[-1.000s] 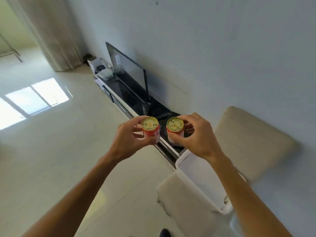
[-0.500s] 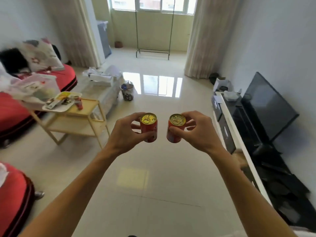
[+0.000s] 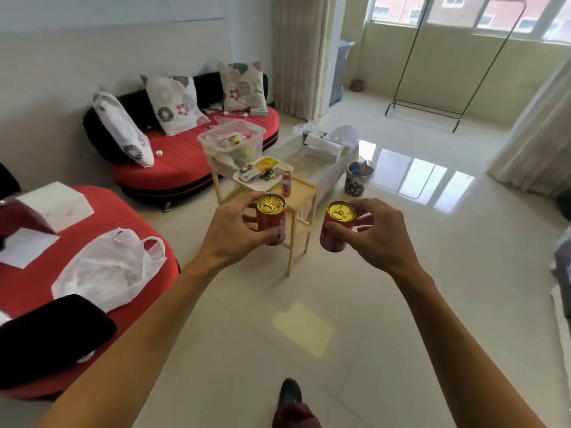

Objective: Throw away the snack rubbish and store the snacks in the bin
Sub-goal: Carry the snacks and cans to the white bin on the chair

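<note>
While the left hand's fingers (image 3: 247, 218) wrap one small red gold-topped can (image 3: 271, 218) and the right hand (image 3: 375, 233) pinches its twin (image 3: 336, 226), both stay upright, likely bound for the clear plastic bin (image 3: 232, 140) on the pale wooden table (image 3: 301, 193) ahead.

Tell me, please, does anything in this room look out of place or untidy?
Yes. A crumpled white plastic bag lies loose on the near red sofa, and wrappers clutter the white tray on the wooden side table. The two red cans, in the left hand and the right hand, look upright and undamaged.
</note>
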The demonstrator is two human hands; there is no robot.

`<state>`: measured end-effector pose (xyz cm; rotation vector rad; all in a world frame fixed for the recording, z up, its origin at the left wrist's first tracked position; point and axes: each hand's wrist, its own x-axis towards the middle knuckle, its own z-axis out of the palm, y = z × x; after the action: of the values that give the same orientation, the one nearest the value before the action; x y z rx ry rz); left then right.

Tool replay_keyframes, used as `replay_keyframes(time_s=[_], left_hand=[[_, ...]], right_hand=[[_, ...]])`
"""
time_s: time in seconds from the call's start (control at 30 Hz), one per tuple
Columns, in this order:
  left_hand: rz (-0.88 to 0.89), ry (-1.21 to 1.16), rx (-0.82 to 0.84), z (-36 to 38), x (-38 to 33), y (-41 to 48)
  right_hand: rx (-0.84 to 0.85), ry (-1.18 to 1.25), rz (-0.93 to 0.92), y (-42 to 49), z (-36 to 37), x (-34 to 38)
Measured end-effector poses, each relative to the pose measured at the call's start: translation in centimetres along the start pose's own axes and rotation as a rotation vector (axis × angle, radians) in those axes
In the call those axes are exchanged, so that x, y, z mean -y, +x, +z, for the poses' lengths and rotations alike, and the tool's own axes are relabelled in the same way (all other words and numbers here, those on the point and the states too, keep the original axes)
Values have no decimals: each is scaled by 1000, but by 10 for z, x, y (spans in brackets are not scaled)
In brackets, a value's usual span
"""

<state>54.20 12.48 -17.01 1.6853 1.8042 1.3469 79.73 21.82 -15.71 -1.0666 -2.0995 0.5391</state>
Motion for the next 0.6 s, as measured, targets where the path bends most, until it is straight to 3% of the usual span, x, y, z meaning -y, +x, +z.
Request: replay_keyframes(time_s=[0.3,0.6], left_hand=[[-140,45,-95,-52,108,150],[-158,23,17,-57,209,290]], right_hand=[[57,15,9,183,112,-39],[33,3,155,307,191,-73]])
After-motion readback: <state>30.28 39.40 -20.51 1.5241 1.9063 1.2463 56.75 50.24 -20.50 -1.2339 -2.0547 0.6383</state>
